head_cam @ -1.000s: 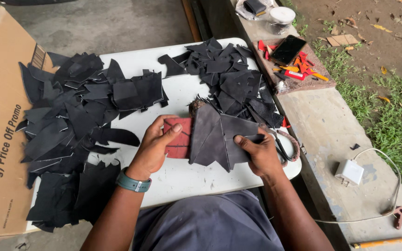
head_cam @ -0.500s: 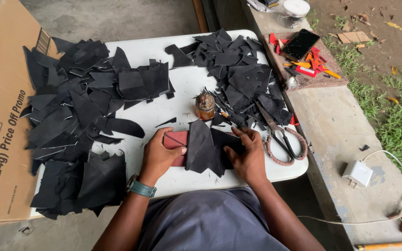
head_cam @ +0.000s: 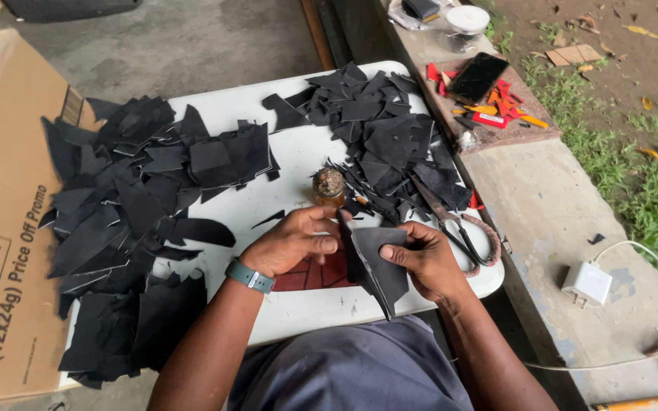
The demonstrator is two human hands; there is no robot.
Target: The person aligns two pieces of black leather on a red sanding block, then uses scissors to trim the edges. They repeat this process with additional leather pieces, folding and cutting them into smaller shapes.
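Observation:
My right hand (head_cam: 424,259) pinches a dark grey leather piece (head_cam: 375,262) and holds it tilted up off the white table (head_cam: 298,164). My left hand (head_cam: 291,242) grips the same piece at its left edge, fingers curled over it. Under both hands lies a flat red piece (head_cam: 310,272) on the table. A small brown jar (head_cam: 329,186) with a crusted top stands just beyond my left hand. My left wrist wears a teal band.
Heaps of black leather offcuts (head_cam: 135,221) cover the table's left and the back right (head_cam: 378,133). Large scissors (head_cam: 462,232) lie right of my hand. A cardboard box (head_cam: 1,228) stands at left. On the concrete ledge are a phone (head_cam: 479,76), red scraps and a white charger (head_cam: 586,283).
The dark piece, flat over the red piece a second ago, is now lifted and turned on edge between both hands. The brown jar has come into sight. The camera moved closer.

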